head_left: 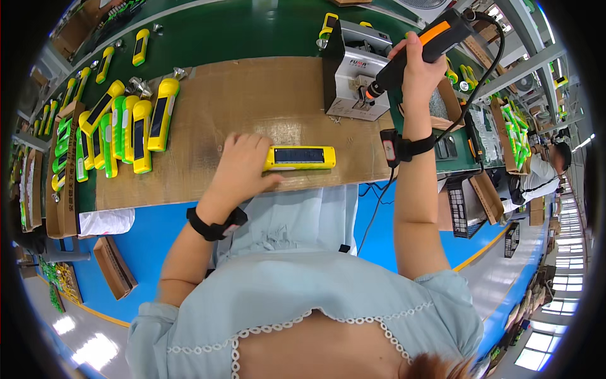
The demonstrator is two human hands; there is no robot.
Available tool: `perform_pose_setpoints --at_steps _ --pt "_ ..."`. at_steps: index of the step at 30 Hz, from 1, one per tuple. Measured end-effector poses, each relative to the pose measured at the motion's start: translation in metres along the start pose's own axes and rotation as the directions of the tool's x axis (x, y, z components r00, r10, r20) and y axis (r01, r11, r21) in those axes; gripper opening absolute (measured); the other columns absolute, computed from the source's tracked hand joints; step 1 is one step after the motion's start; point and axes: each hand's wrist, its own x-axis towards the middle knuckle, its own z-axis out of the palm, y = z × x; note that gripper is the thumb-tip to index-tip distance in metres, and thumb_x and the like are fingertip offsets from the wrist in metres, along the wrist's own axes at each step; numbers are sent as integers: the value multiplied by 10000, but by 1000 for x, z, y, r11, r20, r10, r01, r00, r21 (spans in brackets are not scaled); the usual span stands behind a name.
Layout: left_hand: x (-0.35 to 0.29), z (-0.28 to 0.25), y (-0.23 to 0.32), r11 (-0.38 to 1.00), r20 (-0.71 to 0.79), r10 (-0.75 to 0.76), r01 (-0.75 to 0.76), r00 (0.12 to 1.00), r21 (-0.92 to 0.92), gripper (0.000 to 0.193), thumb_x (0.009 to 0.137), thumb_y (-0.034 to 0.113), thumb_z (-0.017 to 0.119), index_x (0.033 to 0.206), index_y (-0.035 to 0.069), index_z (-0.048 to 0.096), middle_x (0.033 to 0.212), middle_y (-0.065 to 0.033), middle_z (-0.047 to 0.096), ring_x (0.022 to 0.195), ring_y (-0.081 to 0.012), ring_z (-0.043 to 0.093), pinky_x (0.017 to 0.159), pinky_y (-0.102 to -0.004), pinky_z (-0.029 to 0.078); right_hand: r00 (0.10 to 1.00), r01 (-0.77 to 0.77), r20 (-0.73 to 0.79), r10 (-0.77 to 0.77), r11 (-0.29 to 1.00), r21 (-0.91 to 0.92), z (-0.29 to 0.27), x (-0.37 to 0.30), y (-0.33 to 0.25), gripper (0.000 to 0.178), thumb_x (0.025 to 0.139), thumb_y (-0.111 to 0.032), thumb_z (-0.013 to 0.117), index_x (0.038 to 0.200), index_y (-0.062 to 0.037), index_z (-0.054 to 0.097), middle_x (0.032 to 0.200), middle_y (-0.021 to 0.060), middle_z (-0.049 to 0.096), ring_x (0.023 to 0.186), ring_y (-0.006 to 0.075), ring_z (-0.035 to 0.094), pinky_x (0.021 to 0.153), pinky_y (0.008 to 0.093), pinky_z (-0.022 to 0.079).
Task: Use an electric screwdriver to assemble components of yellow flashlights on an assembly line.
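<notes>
A yellow flashlight [302, 156] with a dark rectangular panel lies crosswise on the cardboard sheet [252, 95] near the table's front edge. My left hand [245, 165] is closed over its left end, which the fingers hide. Raised at the right, my right hand [421, 68] grips a black electric screwdriver [392, 72] with an orange stripe. Its tip points down and left at the front of a silver and black screw feeder [347, 66]; whether it touches a screw there, I cannot make out.
Several yellow and green flashlights [142, 136] lie bunched at the left, with shiny reflector cups [140, 87] beside them. The screwdriver's black cable [483, 88] loops down on the right. Beyond stand a carton of green parts [516, 136] and another person [543, 167].
</notes>
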Motion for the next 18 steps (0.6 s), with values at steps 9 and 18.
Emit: perform_pose_setpoints --at_steps 9,18 --pt "-1 21 -8 997 -112 -47 39 993 -68 454 652 269 765 1034 103 586 945 -94 540 950 -287 507 932 -465 304 983 -184 121 141 824 536 10 -57 -33 457 833 -409 600 947 17 480 683 134 539 561 213 567 506 315 489" --pt "11 43 -6 996 -195 -65 51 979 -79 468 597 284 790 991 103 611 947 -62 531 956 -239 497 896 -440 310 964 -226 252 88 773 593 56 -109 -70 626 743 -429 714 1077 29 447 730 123 557 623 215 583 570 316 504"
